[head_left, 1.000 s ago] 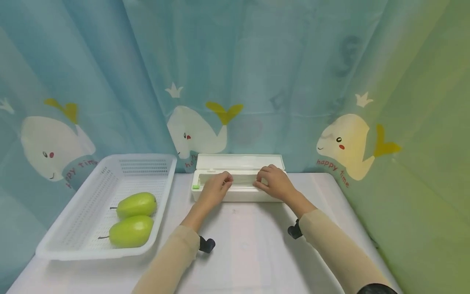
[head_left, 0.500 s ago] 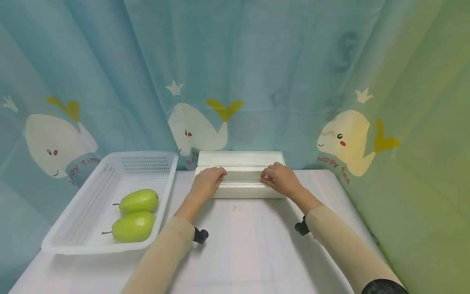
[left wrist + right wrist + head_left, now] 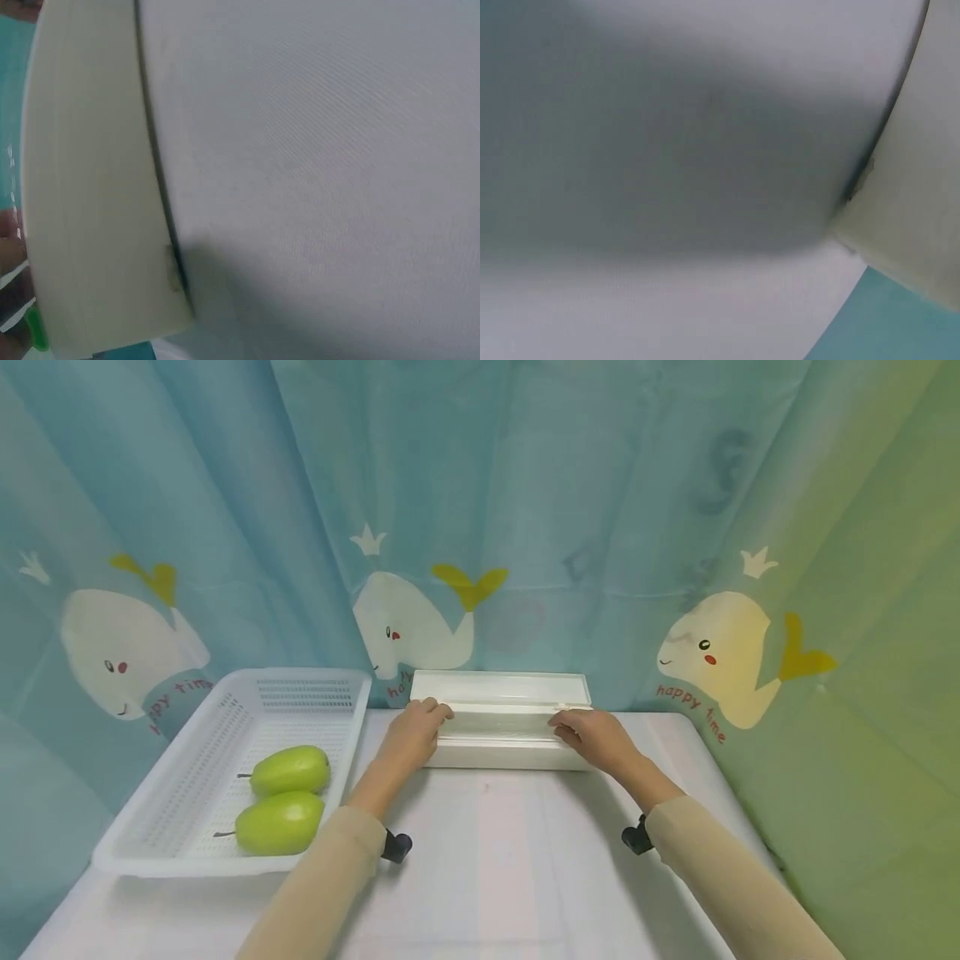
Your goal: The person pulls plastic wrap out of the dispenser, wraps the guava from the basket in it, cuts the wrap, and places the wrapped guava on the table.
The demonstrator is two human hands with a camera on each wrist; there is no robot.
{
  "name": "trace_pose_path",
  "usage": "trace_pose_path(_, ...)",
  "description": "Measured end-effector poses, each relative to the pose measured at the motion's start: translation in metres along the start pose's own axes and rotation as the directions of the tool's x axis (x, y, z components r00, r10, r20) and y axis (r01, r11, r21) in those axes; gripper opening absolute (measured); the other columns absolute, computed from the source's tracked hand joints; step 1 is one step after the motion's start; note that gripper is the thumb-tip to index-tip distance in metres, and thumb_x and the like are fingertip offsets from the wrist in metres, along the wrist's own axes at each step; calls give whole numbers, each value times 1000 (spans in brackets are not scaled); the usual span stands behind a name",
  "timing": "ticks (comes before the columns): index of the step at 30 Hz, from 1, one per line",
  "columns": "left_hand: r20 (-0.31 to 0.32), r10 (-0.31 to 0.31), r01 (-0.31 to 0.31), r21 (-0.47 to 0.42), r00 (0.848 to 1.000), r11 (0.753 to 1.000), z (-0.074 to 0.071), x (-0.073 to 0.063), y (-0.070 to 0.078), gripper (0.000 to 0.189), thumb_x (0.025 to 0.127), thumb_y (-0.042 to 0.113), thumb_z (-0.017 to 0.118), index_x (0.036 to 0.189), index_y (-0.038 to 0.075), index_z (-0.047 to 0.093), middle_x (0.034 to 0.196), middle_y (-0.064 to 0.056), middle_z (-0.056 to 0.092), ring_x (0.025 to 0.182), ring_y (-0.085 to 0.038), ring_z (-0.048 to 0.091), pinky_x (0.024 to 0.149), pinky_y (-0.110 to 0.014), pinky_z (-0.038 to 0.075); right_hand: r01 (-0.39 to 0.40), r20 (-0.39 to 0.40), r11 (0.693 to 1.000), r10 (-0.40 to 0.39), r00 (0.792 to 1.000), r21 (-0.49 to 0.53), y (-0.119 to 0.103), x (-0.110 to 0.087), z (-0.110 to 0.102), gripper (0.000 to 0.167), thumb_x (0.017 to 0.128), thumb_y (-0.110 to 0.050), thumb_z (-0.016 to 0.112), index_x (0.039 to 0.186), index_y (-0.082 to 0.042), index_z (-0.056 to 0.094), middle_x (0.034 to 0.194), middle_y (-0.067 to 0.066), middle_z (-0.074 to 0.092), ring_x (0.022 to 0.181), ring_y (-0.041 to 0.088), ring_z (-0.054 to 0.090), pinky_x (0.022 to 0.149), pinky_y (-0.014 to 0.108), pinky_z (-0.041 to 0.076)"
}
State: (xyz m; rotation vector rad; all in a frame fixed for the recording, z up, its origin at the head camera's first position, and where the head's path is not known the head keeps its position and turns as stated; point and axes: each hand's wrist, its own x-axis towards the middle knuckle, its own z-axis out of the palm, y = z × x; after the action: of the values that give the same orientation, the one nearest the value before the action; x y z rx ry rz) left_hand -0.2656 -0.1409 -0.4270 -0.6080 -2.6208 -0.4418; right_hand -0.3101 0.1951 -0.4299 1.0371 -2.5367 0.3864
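A long white cling film dispenser point(image 3: 510, 755) lies near the back of the table with its lid point(image 3: 498, 687) raised. Clear cling film point(image 3: 498, 724) shows faintly in its opening, and a glossy edge of it appears in the left wrist view. At the left end my left hand point(image 3: 412, 732) has its fingers bent over the opening, pinching the film. My right hand point(image 3: 596, 737) pinches it near the right end, fingertips partly hidden. A green tab point(image 3: 35, 328) on the dispenser sits beside the left fingers. The right wrist view shows only the dispenser's front corner point(image 3: 907, 217).
To the left stands a white plastic basket point(image 3: 157, 862) holding two green pear-shaped fruits point(image 3: 281, 822). A curtain point(image 3: 525, 527) with printed whales hangs right behind the dispenser. A pale cloth point(image 3: 480, 860) covers the table.
My hands have spread apart along the dispenser, the left towards its left end and the right towards its right end. The green tab, visible earlier in the head view, is now covered by the left hand.
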Motion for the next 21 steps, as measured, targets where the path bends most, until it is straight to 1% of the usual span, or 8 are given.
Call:
trace_pose_path(2,14,13,-13,10,1000,1000,0,-1,-1,31,87,-14,53,105,5,69,95,-10,63,86,-31,58,71,-40,53,-6,-2,1000,6,1000,-1,1,-1,-3,16,88,-9,75,104,-13,74,98,1,77,85,20,73,72,38,58)
trace_pose_path(5,30,21,-21,9,999,1000,-1,-2,-2,24,90,-8,52,101,4,69,92,-10,59,83,-30,54,71,-40,51,-14,-21,1000,14,1000,2,4,-1,-8,17,87,-7,76,103,-11,75,99,4,77,86,22,73,73,39,59)
trace_pose_path(9,64,-3,2,23,998,1000,-3,-2,0,16,95,0,52,95,6,67,91,-8,57,80,-27,53,70,-38,50,-24,-21,1000,24,999,8,7,-2,-14,15,86,-7,76,101,-10,76,96,5,77,86,23,73,74,39,59)
trace_pose_path(11,91,-14,10,47,996,999,-4,-1,1,14,97,4,52,94,8,66,91,-7,57,81,-26,53,69,-38,50,-33,-18,999,33,999,0,9,-2,-16,13,86,-9,77,99,-11,77,94,4,77,84,21,73,72,38,59)
trace_pose_path(14,135,-19,10,71,991,997,-6,2,2,14,99,10,51,92,9,62,90,-5,59,80,-26,53,67,-39,49,-40,-38,999,39,998,-10,13,-5,-17,13,86,-9,78,98,-11,77,92,3,77,81,20,73,69,38,59)
trace_pose_path(17,170,-25,12,77,985,997,-8,5,2,12,96,12,51,87,10,58,82,-3,58,74,-25,52,62,-38,47,-28,-63,1000,27,998,-9,16,-7,-18,13,85,-7,77,98,-11,77,91,3,77,79,20,72,67,37,58)
trace_pose_path(19,192,-32,20,69,981,997,-11,6,1,9,94,11,52,86,9,56,77,-3,56,70,-24,50,59,-37,45,-4,-73,1000,3,997,-11,17,-8,-18,14,86,-4,76,98,-10,76,91,3,77,80,20,72,66,37,58)
trace_pose_path(21,203,-38,26,62,978,998,-15,6,-1,6,93,8,54,87,10,56,74,-3,57,68,-23,52,59,-37,46,14,-81,1000,-15,997,-7,18,-8,-19,13,86,-3,75,98,-9,76,92,4,76,81,21,72,68,38,58)
